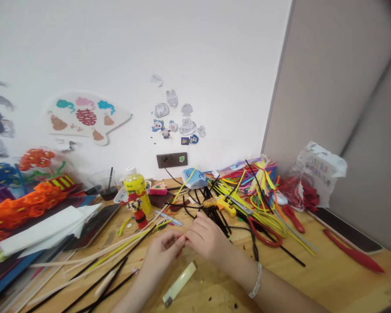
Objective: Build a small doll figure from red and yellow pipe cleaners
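Observation:
My left hand and my right hand meet above the middle of the wooden table, fingertips pinched together. A hint of red shows at the fingertips, but what they hold is too small and covered to make out. Just below them lies a pale yellow lighter. Beyond my right hand are a yellow hot glue gun and a bundle of black pipe cleaners. To the left of my left hand, long cream, yellow and black pipe cleaners spread across the tabletop.
Red-handled scissors lie right of the glue gun, near a heap of coloured pipe cleaners. A yellow bottle stands behind a small red-and-black figure. Orange pipe-cleaner flowers and white paper fill the left; a red knife-shaped tool lies right.

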A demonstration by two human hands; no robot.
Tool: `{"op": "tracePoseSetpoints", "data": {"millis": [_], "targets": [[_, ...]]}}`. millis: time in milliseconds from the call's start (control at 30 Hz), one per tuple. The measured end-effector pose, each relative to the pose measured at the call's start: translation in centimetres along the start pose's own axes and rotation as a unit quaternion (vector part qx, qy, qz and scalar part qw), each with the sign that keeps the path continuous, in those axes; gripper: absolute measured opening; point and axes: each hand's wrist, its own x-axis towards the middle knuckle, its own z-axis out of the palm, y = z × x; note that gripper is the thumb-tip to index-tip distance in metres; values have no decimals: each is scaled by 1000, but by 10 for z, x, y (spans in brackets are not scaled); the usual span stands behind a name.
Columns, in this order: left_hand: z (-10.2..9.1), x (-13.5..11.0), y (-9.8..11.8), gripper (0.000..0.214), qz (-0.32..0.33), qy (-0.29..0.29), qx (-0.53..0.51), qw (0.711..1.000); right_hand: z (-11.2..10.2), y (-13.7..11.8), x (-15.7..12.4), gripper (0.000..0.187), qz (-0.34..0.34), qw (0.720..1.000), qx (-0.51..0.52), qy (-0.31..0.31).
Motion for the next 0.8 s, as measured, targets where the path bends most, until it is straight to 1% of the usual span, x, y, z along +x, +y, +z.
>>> {"op": "tracePoseSetpoints", "data": {"millis": [233,500,667,800], "targets": [[-1,1,-1,29,6,2,9,1000,-3,-1,1,21,-11,1000,5,3],[-1,0,1,31,19,-5,20,1000,0,2,1,20,-10,999,31,-17],[-1,1,-1,31,18,-18,8,1000,-3,3,4,19,-27,999,28,9],[-3,1,-2,30,6,-17,-7,1000,-5,1,3,20,-7,1000,26,0]]}}
